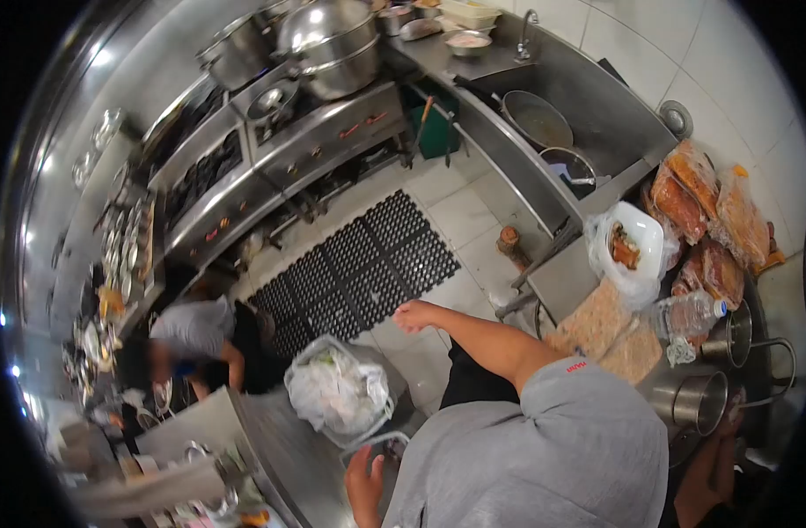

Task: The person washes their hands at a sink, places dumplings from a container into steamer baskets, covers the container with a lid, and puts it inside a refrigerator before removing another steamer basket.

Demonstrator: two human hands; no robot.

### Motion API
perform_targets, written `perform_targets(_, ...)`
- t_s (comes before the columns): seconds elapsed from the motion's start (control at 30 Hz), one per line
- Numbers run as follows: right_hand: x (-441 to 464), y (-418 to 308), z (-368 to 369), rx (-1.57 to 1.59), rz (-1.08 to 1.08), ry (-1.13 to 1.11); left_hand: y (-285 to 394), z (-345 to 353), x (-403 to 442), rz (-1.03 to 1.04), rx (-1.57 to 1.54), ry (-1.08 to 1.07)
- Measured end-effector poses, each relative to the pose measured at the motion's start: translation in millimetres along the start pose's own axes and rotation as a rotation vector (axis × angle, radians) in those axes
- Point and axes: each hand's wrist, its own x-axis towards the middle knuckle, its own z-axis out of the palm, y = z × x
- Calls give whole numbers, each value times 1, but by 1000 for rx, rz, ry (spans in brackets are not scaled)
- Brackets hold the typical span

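My left hand (365, 486) is at the lower middle, its fingers apart and nothing in them. It is beside a clear container (391, 437) at the edge of the steel counter (284, 449). My right hand (413, 317) hangs in the air over the tiled floor, fingers curled in and nothing visible in them. Between the two hands, to the left, stands a bin lined with a white plastic bag (337, 387), full of crumpled plastic. A black rubber mat (355, 264) lies on the floor beyond my right hand.
Another person (196, 334) bends down at the left. A stove (280, 167) with large pots (333, 53) runs along the back. The sink (610, 114) holds pans. Bagged meat (685, 189), a white tray (636, 242), a bottle (689, 314) and steel pots (698, 400) are at the right.
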Motion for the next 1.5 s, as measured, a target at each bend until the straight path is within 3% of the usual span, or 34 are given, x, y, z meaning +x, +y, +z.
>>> perform_targets(0.07,6,-44,-17,525,-190,105,-2,-16,44,235,90,-54)
perform_targets(0.1,2,-22,-89,680,-193,43,63,8,95,198,125,-146)
perform_targets(0.17,-24,-78,-162,1080,-302,326,127,20,177,404,114,-157)
perform_targets(0.3,-52,-105,-294,1448,-649,454,260,37,289,812,121,-280)
perform_targets(0.47,-109,-103,-387,1568,-734,700,382,83,403,1096,92,-402)
perform_targets(0.6,-112,-72,-417,1687,-760,806,467,137,497,1183,-34,-435)
perform_targets(0.67,-103,-55,-434,1764,-673,925,505,177,554,1328,-53,-425)
perform_targets(0.73,-93,-40,-445,1792,-698,1018,558,220,609,1379,-74,-521)
perform_targets(0.9,-100,-85,-516,1789,-654,1304,704,312,698,1513,-57,-581)
perform_targets(1.0,-114,-119,-557,1584,-638,1406,770,360,723,1765,33,-467)
perform_targets(1.07,-126,-139,-583,1413,-631,1468,803,383,737,1966,138,-268)
perform_targets(1.1,-131,-142,-593,1415,-628,1494,810,393,738,1980,123,-285)
perform_targets(1.17,-131,-147,-615,1378,-609,1525,817,405,754,1914,445,-494)
perform_targets(1.2,-131,-146,-626,1384,-619,1523,810,413,763,1980,386,-393)
perform_targets(1.37,-133,-145,-660,1449,-660,1595,801,373,744,1847,496,-425)
perform_targets(1.43,-131,-143,-673,1493,-703,1611,792,359,732,1473,584,-601)
perform_targets(1.47,-129,-143,-680,1558,-686,1700,780,363,734,1487,309,-592)
perform_targets(1.5,-126,-138,-689,1554,-686,1690,772,375,734,1481,308,-584)
